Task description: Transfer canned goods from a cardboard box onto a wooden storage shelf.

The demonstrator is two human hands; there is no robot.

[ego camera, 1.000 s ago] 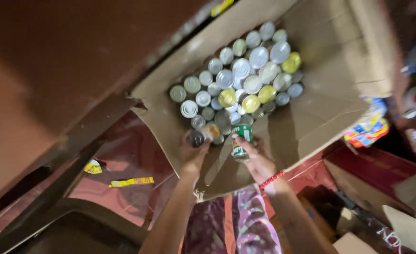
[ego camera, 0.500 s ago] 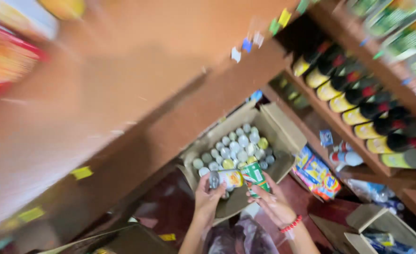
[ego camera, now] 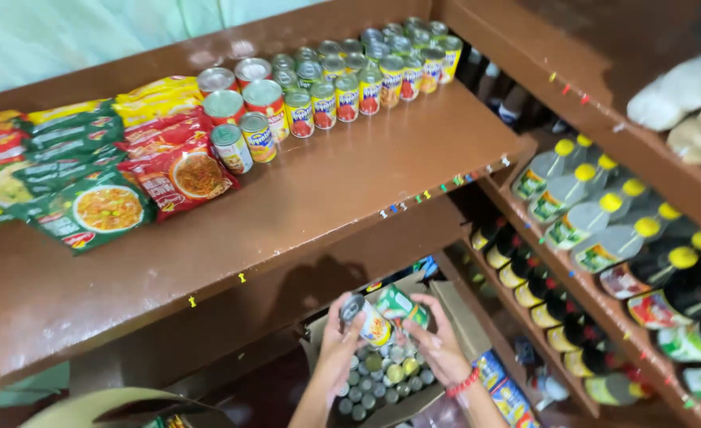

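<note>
Hands risen from box; left hand, right hand gripping cans, labels blurred.

On the long brown wooden shelf, flat red and green noodle packets lie left, with rows of small labelled tin cans to their right, running far. Below, near, an open cardboard box holds more small metal tins. Right, angled wooden racks carry yellow-capped plastic bottles.
</note>
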